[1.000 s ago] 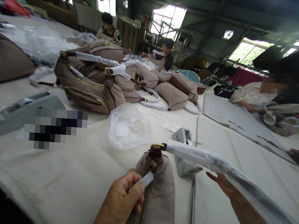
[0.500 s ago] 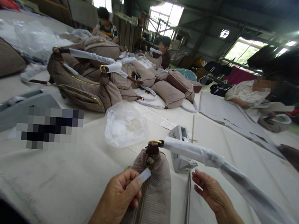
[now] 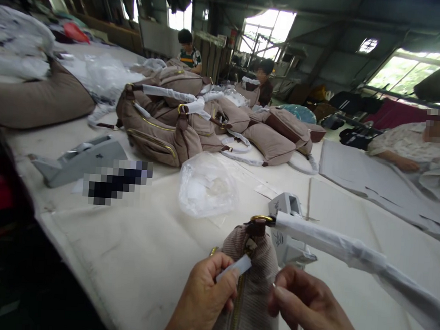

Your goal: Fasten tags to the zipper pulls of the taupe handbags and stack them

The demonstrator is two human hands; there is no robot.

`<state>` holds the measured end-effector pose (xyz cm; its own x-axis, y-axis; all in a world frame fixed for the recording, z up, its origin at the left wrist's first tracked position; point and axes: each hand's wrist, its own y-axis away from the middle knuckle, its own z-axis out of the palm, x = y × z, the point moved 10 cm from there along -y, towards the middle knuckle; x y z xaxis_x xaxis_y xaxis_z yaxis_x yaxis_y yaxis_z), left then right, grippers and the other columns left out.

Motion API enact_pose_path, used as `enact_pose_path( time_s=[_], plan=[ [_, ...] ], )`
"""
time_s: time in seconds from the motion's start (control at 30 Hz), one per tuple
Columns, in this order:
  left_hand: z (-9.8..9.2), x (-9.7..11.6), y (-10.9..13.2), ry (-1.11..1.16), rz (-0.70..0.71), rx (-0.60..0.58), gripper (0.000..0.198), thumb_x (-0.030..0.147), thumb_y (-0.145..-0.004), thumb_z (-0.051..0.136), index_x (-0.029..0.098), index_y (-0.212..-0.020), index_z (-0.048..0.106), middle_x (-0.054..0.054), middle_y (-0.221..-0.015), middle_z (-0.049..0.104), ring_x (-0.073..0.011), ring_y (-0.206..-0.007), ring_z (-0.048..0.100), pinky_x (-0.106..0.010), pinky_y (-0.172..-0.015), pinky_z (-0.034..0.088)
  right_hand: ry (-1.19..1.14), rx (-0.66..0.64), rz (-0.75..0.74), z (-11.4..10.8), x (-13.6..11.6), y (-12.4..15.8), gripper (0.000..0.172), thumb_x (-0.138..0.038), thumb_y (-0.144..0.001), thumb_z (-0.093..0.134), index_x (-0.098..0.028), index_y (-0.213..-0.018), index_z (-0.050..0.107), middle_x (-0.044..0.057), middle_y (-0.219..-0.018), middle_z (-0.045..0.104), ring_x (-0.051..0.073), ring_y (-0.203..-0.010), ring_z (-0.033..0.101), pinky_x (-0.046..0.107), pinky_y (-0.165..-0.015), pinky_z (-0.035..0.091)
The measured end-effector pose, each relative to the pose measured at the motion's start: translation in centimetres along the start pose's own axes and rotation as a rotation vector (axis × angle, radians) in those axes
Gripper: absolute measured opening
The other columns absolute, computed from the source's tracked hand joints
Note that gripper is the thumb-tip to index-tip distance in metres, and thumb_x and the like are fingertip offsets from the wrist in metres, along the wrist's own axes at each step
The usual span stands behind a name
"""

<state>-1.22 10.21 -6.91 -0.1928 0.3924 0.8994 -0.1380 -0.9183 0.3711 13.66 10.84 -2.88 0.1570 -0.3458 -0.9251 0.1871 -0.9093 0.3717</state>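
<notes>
A taupe ribbed bag (image 3: 259,293) lies in front of me, its brass zipper running lengthwise. My left hand (image 3: 207,290) pinches a white strip (image 3: 240,266) by the zipper's far end; whether it is joined to the zipper pull I cannot tell. My right hand (image 3: 304,301) is beside the bag, thumb and fingertips together. A tiny pale spot shows at those fingertips, too small to name. From the bag's gold ring (image 3: 262,218) a strap (image 3: 328,238) wrapped in white paper stretches right. Just beyond stands a grey tape dispenser (image 3: 287,207).
A crumpled clear plastic bag (image 3: 207,186) lies ahead. Taupe handbags (image 3: 159,120) are heaped farther back. Another grey dispenser (image 3: 81,158) stands left, near the table edge (image 3: 59,244). People sit at the far side, one by grey sheets (image 3: 370,170) at right.
My right hand has come left from beside the dispenser to the bag, its fingers closing together. My left hand keeps its pinch on the white strip. The view has turned left.
</notes>
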Motion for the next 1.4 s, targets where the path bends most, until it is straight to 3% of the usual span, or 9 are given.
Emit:
enact_pose_path(
  time_s=[0.1, 0.27, 0.77, 0.87, 1.03, 1.23, 1.4],
  plan=[
    [0.0, 0.1, 0.0, -0.021, 0.007, -0.001, 0.026, 0.039, -0.081, 0.054, 0.015, -0.071, 0.051, 0.005, -0.055, 0.049, -0.0062, -0.045, 0.041, -0.017, -0.046, 0.033, 0.018, -0.123, 0.039, 3.1, -0.9, -1.0, 0.039, -0.051, -0.069, 0.071, -0.015, -0.067, 0.054, 0.002, -0.057, 0.061, 0.006, -0.047, 0.04, 0.019, -0.045, 0.023],
    [0.0, -0.1, 0.0, -0.032, 0.028, -0.004, 0.026, 0.039, -0.081, 0.053, 0.015, -0.072, 0.053, 0.003, -0.055, 0.05, -0.0069, -0.045, 0.042, -0.017, -0.045, 0.033, 0.013, -0.165, 0.076, 4.2, -0.3, -2.1, 0.04, -0.049, -0.07, 0.071, -0.014, -0.065, 0.053, 0.003, -0.055, 0.062, 0.006, -0.045, 0.047, 0.017, -0.042, 0.026],
    [0.1, -0.2, -0.1, -0.039, 0.036, 0.0, 0.022, 0.034, -0.083, 0.05, 0.015, -0.073, 0.053, 0.003, -0.058, 0.051, -0.008, -0.048, 0.044, -0.019, -0.047, 0.036, 0.079, 0.044, 0.136, 3.4, 1.4, -2.5, 0.044, -0.053, -0.068, 0.07, -0.015, -0.058, 0.052, 0.001, -0.049, 0.059, 0.007, -0.041, 0.049, 0.018, -0.042, 0.033],
    [0.2, 0.2, 0.0, -0.033, 0.046, 0.002, 0.022, 0.034, -0.083, 0.05, 0.015, -0.073, 0.053, 0.003, -0.058, 0.05, -0.0073, -0.048, 0.044, -0.018, -0.048, 0.035, 0.086, 0.009, 0.101, 3.2, 1.9, -2.6, 0.044, -0.054, -0.071, 0.068, -0.014, -0.06, 0.053, 0.001, -0.049, 0.058, 0.008, -0.043, 0.049, 0.018, -0.044, 0.033],
    [1.1, 0.1, 0.3, 0.088, -0.001, -0.065, 0.026, 0.039, -0.081, 0.053, 0.015, -0.072, 0.05, 0.004, -0.055, 0.05, -0.0047, -0.042, 0.038, -0.017, -0.043, 0.029, 0.012, -0.136, 0.106, 3.7, 2.5, -2.1, 0.039, -0.05, -0.072, 0.069, -0.013, -0.069, 0.057, 0.001, -0.059, 0.06, 0.01, -0.051, 0.053, 0.02, -0.049, 0.037],
    [2.0, -1.7, 0.6, 0.318, -0.121, -0.087, 0.028, 0.039, -0.073, 0.061, 0.015, -0.065, 0.049, 0.002, -0.051, 0.055, -0.0028, -0.036, 0.038, -0.016, -0.038, 0.022, 0.079, 0.025, -0.008, 2.9, 1.9, -1.8, 0.037, -0.049, -0.074, 0.067, -0.013, -0.067, 0.06, -0.001, -0.055, 0.054, 0.009, -0.048, 0.047, 0.02, -0.046, 0.032],
    [2.5, -2.9, 0.8, 0.45, -0.21, -0.092, 0.034, 0.044, -0.064, 0.067, 0.014, -0.064, 0.051, 0.003, -0.047, 0.054, -0.0018, -0.03, 0.037, -0.015, -0.034, 0.021, 0.09, 0.073, -0.003, 3.2, 2.0, -1.7, 0.032, -0.046, -0.073, 0.067, -0.014, -0.067, 0.063, -0.001, -0.054, 0.055, 0.01, -0.048, 0.046, 0.02, -0.046, 0.033]
  ],
)
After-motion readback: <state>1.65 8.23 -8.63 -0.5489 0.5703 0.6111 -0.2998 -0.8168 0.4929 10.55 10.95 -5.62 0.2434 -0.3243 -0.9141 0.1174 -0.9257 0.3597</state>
